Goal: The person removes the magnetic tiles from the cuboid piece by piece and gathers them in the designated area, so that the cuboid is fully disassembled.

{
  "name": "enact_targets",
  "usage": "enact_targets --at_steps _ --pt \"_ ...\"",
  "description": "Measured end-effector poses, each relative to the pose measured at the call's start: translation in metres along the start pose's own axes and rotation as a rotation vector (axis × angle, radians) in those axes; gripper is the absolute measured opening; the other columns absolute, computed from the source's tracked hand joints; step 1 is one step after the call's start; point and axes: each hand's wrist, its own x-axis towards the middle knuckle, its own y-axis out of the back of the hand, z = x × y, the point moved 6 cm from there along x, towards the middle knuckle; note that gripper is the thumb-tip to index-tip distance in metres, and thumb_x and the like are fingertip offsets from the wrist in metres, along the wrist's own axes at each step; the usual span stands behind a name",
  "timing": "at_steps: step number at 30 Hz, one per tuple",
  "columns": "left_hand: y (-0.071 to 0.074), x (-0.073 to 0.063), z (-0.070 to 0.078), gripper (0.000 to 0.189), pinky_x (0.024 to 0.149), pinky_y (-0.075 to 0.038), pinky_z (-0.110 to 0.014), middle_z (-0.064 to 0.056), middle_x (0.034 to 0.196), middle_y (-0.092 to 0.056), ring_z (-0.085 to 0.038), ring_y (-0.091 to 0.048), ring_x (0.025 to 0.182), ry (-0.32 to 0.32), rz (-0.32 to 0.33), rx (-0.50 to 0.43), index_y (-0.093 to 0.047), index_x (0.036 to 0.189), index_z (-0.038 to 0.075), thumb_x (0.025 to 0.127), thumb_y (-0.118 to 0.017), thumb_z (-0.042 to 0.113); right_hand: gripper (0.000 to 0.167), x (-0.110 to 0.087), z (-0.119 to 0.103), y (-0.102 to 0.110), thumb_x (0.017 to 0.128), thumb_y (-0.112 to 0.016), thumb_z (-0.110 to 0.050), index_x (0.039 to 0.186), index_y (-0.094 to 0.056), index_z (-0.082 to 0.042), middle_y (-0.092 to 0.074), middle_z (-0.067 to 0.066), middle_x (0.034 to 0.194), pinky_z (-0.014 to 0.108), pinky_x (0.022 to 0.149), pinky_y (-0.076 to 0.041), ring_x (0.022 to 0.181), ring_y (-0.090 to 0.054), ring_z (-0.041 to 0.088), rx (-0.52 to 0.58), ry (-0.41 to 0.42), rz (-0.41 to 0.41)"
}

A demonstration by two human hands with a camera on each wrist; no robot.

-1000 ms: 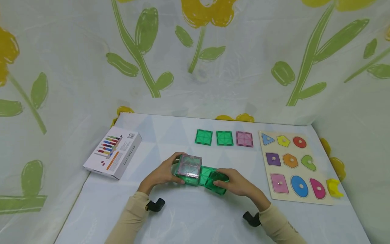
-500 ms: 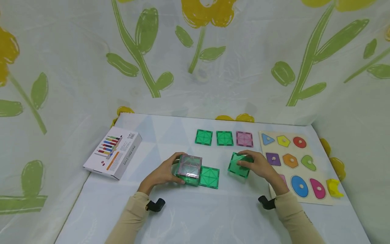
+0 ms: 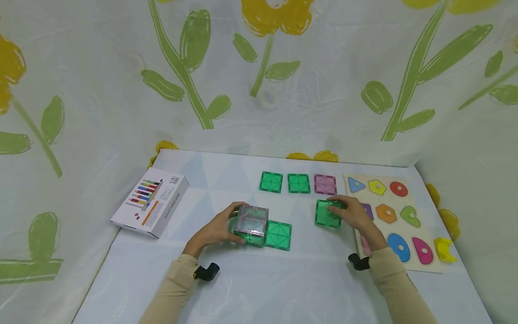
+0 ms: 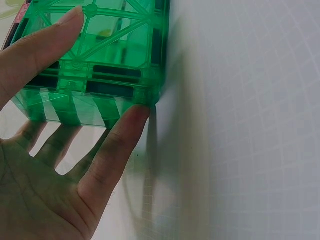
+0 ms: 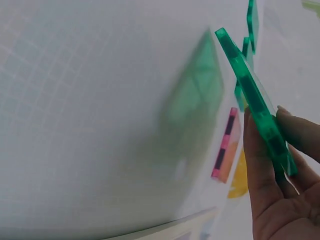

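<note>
My left hand (image 3: 216,229) grips a box built of magnetic tiles (image 3: 252,222), with green sides and a pinkish see-through top. In the left wrist view the thumb lies on one green face (image 4: 112,35) and the fingers spread along another. A flat green square tile (image 3: 278,235) adjoins the box on its right. Off to the right, my right hand (image 3: 356,216) pinches another green square magnetic tile (image 3: 325,214) between thumb and fingers. The right wrist view shows this held tile (image 5: 252,95) edge-on, raised off the table, its green shadow below.
Two green tiles (image 3: 271,182) (image 3: 298,183) and a pink tile (image 3: 325,184) lie in a row at the back. A wooden shape-puzzle board (image 3: 421,243) sits at right, partly under my right forearm, beside a yellow piece (image 3: 444,250). A white box (image 3: 149,202) stands at left.
My right hand has carried its green tile away from the flat tile beside the box, rightward and back, turning it more level. My left hand keeps its place on the box.
</note>
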Motion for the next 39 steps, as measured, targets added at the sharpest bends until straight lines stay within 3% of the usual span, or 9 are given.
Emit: enact_targets --at_steps 10,17,25,39 --pt "0.000 0.000 0.000 0.106 0.116 -0.029 -0.070 -0.013 0.158 -0.042 -0.045 -0.034 0.149 0.003 0.002 0.006 -0.036 0.150 0.024 0.063 -0.095 0.011 0.040 0.013 0.019 0.001 0.097 -0.066 -0.026 0.130 -0.064 -0.003 -0.063 0.026 0.129 0.026 0.077 -0.043 0.102 -0.054 0.028 0.002 -0.123 0.025" --pt "-0.001 0.001 0.000 0.106 0.117 -0.029 -0.069 -0.012 0.158 -0.042 -0.044 -0.034 0.149 0.009 -0.001 0.001 -0.037 0.150 0.025 0.063 -0.095 0.012 0.043 0.017 0.029 -0.001 0.096 -0.068 -0.030 0.129 -0.064 -0.003 -0.064 0.024 0.122 0.026 0.074 -0.043 0.101 -0.054 0.029 -0.002 -0.182 0.043" --pt "0.000 0.000 0.001 0.107 0.117 -0.028 -0.070 -0.013 0.158 -0.041 -0.045 -0.033 0.149 0.020 -0.002 -0.003 -0.036 0.151 0.025 0.063 -0.095 0.012 0.042 0.023 0.030 0.002 0.093 -0.071 -0.029 0.124 -0.066 0.000 -0.063 0.019 0.104 0.027 0.069 -0.042 0.093 -0.053 0.027 -0.039 -0.166 0.080" --pt "0.000 0.000 0.001 0.106 0.117 -0.027 -0.071 -0.014 0.159 -0.041 -0.046 -0.032 0.149 0.018 -0.003 0.014 -0.036 0.151 0.024 0.063 -0.095 0.013 0.048 0.022 0.037 -0.001 0.094 -0.071 -0.033 0.126 -0.064 0.002 -0.062 0.027 0.119 0.041 0.084 -0.052 0.108 -0.057 0.037 -0.044 -0.206 0.078"
